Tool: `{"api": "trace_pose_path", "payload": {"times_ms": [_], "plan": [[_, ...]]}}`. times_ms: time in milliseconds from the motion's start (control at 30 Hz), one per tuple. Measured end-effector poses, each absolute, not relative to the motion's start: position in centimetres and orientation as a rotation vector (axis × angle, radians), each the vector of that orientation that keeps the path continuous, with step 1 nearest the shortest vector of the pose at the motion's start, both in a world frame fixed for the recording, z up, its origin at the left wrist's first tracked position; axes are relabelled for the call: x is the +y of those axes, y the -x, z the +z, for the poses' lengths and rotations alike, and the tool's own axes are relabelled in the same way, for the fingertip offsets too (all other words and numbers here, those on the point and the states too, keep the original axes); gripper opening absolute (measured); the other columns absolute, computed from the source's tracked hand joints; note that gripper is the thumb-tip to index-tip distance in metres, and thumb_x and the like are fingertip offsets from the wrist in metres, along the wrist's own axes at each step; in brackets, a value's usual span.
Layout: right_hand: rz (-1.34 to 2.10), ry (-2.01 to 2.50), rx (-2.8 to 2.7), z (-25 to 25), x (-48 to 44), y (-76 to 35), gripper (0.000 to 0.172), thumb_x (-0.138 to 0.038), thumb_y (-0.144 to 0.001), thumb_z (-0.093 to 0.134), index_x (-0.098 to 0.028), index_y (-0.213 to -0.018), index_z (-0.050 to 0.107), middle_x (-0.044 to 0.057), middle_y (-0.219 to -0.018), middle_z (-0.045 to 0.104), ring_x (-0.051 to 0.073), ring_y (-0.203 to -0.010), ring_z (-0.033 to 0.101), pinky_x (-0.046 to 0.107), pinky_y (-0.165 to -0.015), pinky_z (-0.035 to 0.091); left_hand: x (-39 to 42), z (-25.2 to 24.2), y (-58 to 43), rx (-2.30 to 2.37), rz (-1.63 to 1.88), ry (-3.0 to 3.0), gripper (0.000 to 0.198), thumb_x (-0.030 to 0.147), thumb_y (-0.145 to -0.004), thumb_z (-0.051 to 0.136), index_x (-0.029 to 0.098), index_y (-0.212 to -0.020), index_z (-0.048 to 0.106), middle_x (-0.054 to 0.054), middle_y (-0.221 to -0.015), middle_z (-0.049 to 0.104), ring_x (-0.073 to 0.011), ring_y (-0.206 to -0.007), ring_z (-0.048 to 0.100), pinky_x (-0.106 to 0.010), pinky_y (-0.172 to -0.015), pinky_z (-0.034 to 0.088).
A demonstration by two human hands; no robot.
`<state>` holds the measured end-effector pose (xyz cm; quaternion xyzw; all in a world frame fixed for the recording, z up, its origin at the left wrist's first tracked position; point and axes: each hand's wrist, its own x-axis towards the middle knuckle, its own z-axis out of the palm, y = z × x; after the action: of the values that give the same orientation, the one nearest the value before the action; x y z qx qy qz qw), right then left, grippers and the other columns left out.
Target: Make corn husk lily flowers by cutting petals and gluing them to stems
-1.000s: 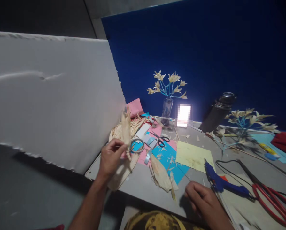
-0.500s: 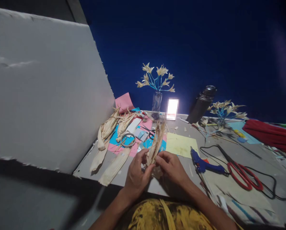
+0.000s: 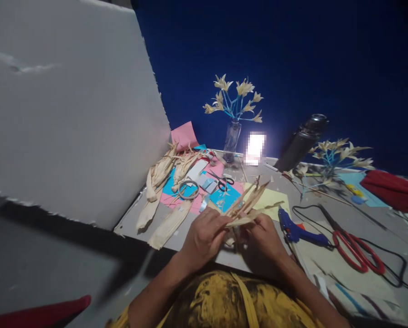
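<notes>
Between my two hands is a dried corn husk (image 3: pixel 246 207), its strips fanned out and pointing up and to the right. My left hand (image 3: pixel 205 232) is closed round the lower left part of the husk. The fingers of my right hand (image 3: pixel 263 232) pinch its right side, where one strip spreads away from the rest. More dried husks (image 3: pixel 166 228) lie on the table to the left, beside a roll of tape (image 3: pixel 188 189). Small black-handled scissors (image 3: pixel 222 183) rest on blue and pink paper behind my hands.
A blue glue gun (image 3: pixel 301 232) and large red-handled scissors (image 3: pixel 357 255) lie to the right with a black cord. At the back stand a glass vase (image 3: pixel 231 141) of husk flowers, a glowing blurred screen (image 3: pixel 255 149) and a tilted dark flask (image 3: pixel 302 141). A white panel (image 3: pixel 70 105) borders the left.
The husk has tipped from nearly upright towards the right, and its strips are spread wider. My hands have turned with it, and the camera view has shifted a little.
</notes>
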<state>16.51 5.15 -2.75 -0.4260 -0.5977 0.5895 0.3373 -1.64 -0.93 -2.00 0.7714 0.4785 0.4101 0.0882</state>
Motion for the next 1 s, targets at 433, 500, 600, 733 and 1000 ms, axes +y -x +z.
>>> {"api": "trace_pose_path", "payload": {"times_ms": [433, 500, 600, 733, 1000], "plan": [[1.252, 1.078, -1.832, -2.9, 4.1, -15.9, 0.024, -0.031, -0.085, 0.053, -0.016, -0.078, 0.071, 0.006, -0.078, 0.071, 0.022, -0.073, 0.062, 0.031, -0.07, 0.046, -0.7, -3.1, 0.1, 1.573, 1.281, -2.006, 0.022, 0.01, -0.081, 0.054, 0.021, -0.099, 0.061, -0.008, -0.091, 0.066, -0.0243, -0.089, 0.061, -0.036, -0.078, 0.048], [1.298, 1.144, -1.736, -3.2, 4.1, -16.0, 0.027, -0.034, -0.085, 0.053, -0.016, -0.074, 0.07, 0.005, -0.072, 0.069, 0.02, -0.067, 0.059, 0.03, -0.064, 0.046, -0.7, -3.0, 0.1, 1.659, 1.339, -1.806, 0.013, 0.013, -0.083, 0.053, 0.021, -0.088, 0.063, -0.006, -0.082, 0.065, -0.0223, -0.08, 0.061, -0.034, -0.073, 0.048], [1.411, 1.215, -1.509, -4.0, 4.4, -16.0, 0.031, -0.037, -0.083, 0.055, -0.017, -0.062, 0.062, 0.002, -0.057, 0.061, 0.015, -0.054, 0.053, 0.026, -0.054, 0.042, -0.6, -2.7, -0.1, 1.666, 1.446, -1.331, 0.009, 0.027, -0.083, 0.061, 0.02, -0.088, 0.065, -0.004, -0.08, 0.068, -0.0204, -0.075, 0.063, -0.031, -0.071, 0.049], [1.557, 1.179, -1.159, -4.9, 4.8, -15.8, 0.022, -0.033, -0.076, 0.06, -0.018, -0.061, 0.055, -0.002, -0.051, 0.053, 0.01, -0.046, 0.042, 0.022, -0.046, 0.033, -0.4, -1.9, -0.3, 1.43, 1.595, -0.997, 0.021, 0.037, -0.08, 0.066, 0.019, -0.089, 0.062, -0.003, -0.079, 0.068, -0.018, -0.073, 0.063, -0.028, -0.07, 0.05], [1.512, 1.094, -1.29, -3.9, 4.3, -15.5, 0.016, -0.032, -0.079, 0.062, -0.016, -0.075, 0.064, -0.005, -0.058, 0.048, 0.01, -0.052, 0.038, 0.022, -0.049, 0.032, 0.3, -1.5, -0.9, 1.567, 1.273, -1.132, 0.024, 0.036, -0.068, 0.077, 0.019, -0.081, 0.067, 0.002, -0.059, 0.058, -0.0129, -0.051, 0.053, -0.023, -0.049, 0.041]]}}
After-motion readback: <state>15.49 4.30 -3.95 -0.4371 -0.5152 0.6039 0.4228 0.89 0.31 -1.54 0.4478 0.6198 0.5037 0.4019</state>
